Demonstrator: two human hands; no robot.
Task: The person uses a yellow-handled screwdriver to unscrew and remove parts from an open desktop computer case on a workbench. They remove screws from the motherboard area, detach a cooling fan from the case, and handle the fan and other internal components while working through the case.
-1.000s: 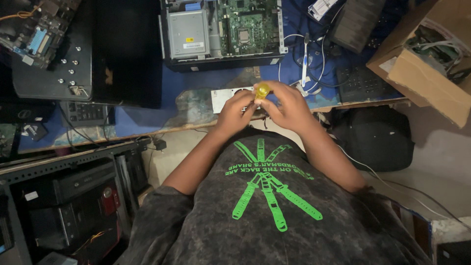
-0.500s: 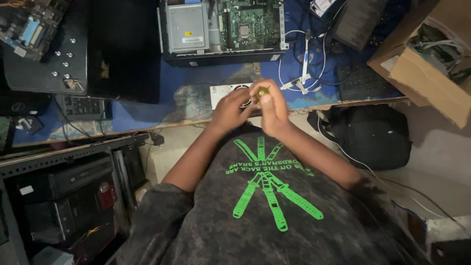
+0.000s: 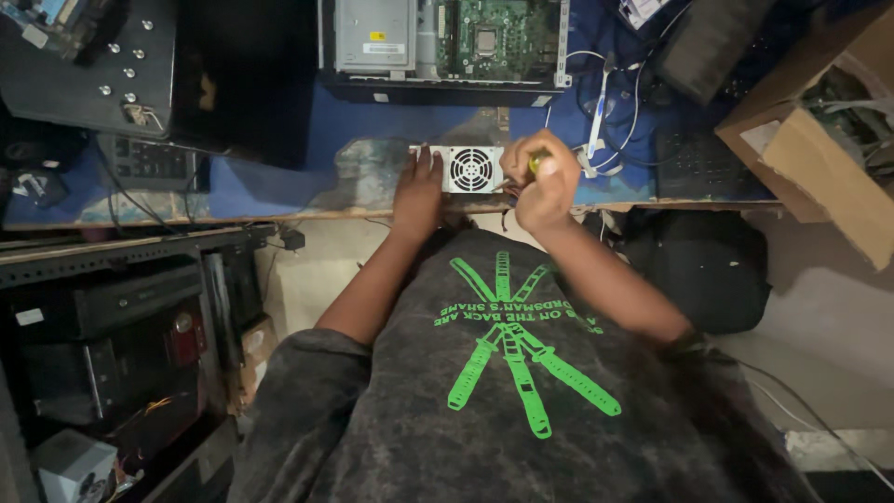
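On the far left of the blue tabletop [image 3: 279, 182], a black metal case panel [image 3: 102, 70] studded with screws lies flat, with a dark keypad-like unit [image 3: 149, 160] just near of it; both sit well apart from the hands, out of the working zone.

The left hand [image 3: 417, 191] lies flat at the near edge of the tabletop, fingers [image 3: 424, 160] pressed together and extended against the left side of the small grey power supply unit [image 3: 470, 169]. This contact appears to brace the unit against sliding. The unit rests with its round fan grille facing up, at the near tabletop edge, directly in front of the person's torso.

The right hand [image 3: 545, 182] is closed in a fist around the yellow handle of a screwdriver [image 3: 537, 162], fingers curled tight about it. The shaft is hidden by the hand; the tip appears to be directed at the right end of the unit.

Farther away, an open desktop computer chassis [image 3: 442, 42] exposes its green motherboard [image 3: 498, 37]. White cables [image 3: 601, 112] trail to the right of the hands. A cardboard box [image 3: 819, 140] of parts stands at the far right.
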